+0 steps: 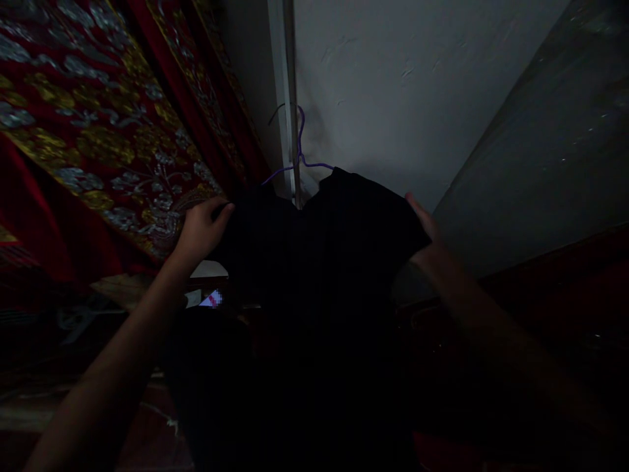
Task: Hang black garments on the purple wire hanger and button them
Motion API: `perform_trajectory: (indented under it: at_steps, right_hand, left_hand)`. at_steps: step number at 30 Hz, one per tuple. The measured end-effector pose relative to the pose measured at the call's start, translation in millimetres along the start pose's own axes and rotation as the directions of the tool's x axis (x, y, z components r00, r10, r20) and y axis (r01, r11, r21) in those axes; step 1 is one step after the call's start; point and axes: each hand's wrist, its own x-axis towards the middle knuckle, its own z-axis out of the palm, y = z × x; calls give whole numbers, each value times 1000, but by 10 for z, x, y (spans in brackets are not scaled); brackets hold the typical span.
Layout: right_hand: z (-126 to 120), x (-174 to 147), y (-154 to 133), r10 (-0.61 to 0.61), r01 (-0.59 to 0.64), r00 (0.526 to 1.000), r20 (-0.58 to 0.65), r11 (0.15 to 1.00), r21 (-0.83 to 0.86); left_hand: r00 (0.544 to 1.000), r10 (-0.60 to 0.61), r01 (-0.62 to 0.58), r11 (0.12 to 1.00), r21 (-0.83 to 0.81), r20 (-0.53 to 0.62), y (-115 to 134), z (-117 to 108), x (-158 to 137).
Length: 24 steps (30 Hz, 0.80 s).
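Observation:
A black short-sleeved shirt (314, 262) hangs from a thin purple wire hanger (301, 156), whose hook rises in front of a vertical metal strip. At the left sleeve, my left hand (200, 226) pinches the cloth between thumb and fingers. My right hand (426, 229) holds the edge of the opposite sleeve, its fingers running up along the outer side and partly hidden by the fabric. Between the hands the shoulders are spread wide. The lower part of the shirt fades into the dark, so its hem cannot be made out.
Red cloth (113, 124) with gold and silver embroidery hangs at the left. Behind the hanger stand a pale wall (393, 85) and the narrow metal strip (289, 65). Small pale items (194, 299) lie below my left hand. The floor area is very dark.

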Motion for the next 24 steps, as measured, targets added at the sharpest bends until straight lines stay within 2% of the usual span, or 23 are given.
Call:
perform_trajectory:
  at_steps: [3,5,8,11,13,15,17,18,19,20,21,22,23,24]
  right_hand:
    - [-11,-57,-135,56,-50,988,145,998,-46]
    - [40,-113,-285,-18,29,986,168,998,-64]
    - [118,-174,-507,-168,168,984,57,986,3]
    - [84,-243,-602,-141,150,983,-118,986,72]
    - [38,-364,-553,-158,185,952,-264,980,80]
    - [41,-579,-430,-246,278,890,-385,960,29]
    - [128,-869,-276,-358,359,851,-385,930,-73]
    - [200,-1021,-200,-422,403,848,-320,906,-128]
    - [286,-1163,-130,-472,447,873,-122,875,-187]
    - [379,-1285,-68,-487,503,864,129,834,-225]
    - [472,-1377,-14,-483,580,792,374,786,-214]
    - [559,-1436,34,-458,650,676,578,740,-174]
    - [632,-1458,76,-425,705,539,727,700,-113]
    - [690,-1446,114,-401,740,415,817,671,-46]
  left_hand:
    - [999,-6,5,1000,-22,-51,-8,24,47]
    - [992,16,-21,999,-36,-121,50,35,112]
    - [969,66,-79,996,-46,-239,197,-26,166]
    - [925,114,-123,992,-3,-362,410,-172,98]
    - [900,141,-158,987,-6,-412,586,-263,4]
    - [930,129,-180,976,-123,-345,776,-314,-84]
    - [986,66,-114,938,-326,-154,956,-326,-129]
    - [999,29,-38,905,-424,-27,1033,-323,-135]
    - [996,-1,48,862,-505,93,1097,-320,-133]
    - [978,-19,135,813,-567,206,1142,-316,-129]
    - [954,-27,214,761,-613,300,1168,-315,-128]
    - [926,-30,284,711,-644,375,1170,-317,-135]
    - [901,-33,341,669,-661,432,1150,-323,-154]
    - [879,-41,388,641,-663,475,1109,-335,-186]
